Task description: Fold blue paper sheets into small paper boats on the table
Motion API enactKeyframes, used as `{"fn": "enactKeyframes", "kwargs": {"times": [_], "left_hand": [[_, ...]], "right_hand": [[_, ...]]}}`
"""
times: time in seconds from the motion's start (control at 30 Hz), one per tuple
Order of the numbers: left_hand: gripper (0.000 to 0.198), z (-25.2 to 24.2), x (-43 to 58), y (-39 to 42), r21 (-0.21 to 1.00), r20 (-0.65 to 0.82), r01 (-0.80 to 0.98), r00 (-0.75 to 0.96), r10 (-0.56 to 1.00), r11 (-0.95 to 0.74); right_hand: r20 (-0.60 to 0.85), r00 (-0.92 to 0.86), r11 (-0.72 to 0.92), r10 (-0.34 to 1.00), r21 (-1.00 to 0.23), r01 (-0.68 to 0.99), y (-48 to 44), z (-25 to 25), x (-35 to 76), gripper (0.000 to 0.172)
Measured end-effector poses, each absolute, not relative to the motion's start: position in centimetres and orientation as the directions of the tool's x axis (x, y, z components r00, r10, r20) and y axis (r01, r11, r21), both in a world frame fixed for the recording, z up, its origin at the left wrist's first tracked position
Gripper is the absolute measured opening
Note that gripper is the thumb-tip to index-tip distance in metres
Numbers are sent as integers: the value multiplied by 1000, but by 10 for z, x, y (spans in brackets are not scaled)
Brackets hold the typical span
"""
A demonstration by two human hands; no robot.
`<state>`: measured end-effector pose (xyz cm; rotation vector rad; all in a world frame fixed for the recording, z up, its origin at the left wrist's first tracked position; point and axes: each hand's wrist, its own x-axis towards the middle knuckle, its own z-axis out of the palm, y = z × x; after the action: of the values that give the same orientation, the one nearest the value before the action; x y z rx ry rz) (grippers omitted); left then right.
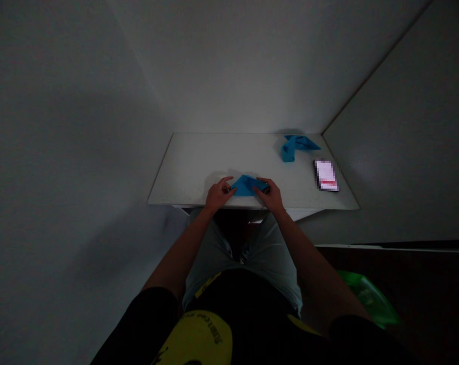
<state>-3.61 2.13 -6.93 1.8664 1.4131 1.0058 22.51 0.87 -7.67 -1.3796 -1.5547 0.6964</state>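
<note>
The folded blue cloth (246, 185) is lying in a triangular shape close to the front edge of the white desk (191, 167); the left hand (219, 195) is holding its left corner and the right hand (269, 195) its right corner; each grip appears to be pinching the cloth between thumb and fingers, though the dim view leaves this less than certain; both wrists are reaching in over the front edge; a wide stretch of bare desk is lying open behind the cloth and to its left; a second blue cloth (296, 147) is lying bunched near the back edge, towards the right; a phone (326, 175) is lying near the right edge; a green plastic item (368, 299) is showing below the desk, off to the right.
</note>
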Motion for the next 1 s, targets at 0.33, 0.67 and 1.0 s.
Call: {"fn": "enactKeyframes", "kwargs": {"times": [0.33,0.67,1.0], "left_hand": [[75,-65,-38,21,769,187,571,228,955,-287],[19,-62,-38,19,498,268,735,374,888,-460],[31,-63,-34,24,664,190,669,283,940,-335]], "right_hand": [[375,-427,565,823,-463,682,8,-85,227,50],[399,-337,517,853,-558,649,6,-93,246,20],[262,-181,312,948,-657,686,12,-85,242,39]]}}
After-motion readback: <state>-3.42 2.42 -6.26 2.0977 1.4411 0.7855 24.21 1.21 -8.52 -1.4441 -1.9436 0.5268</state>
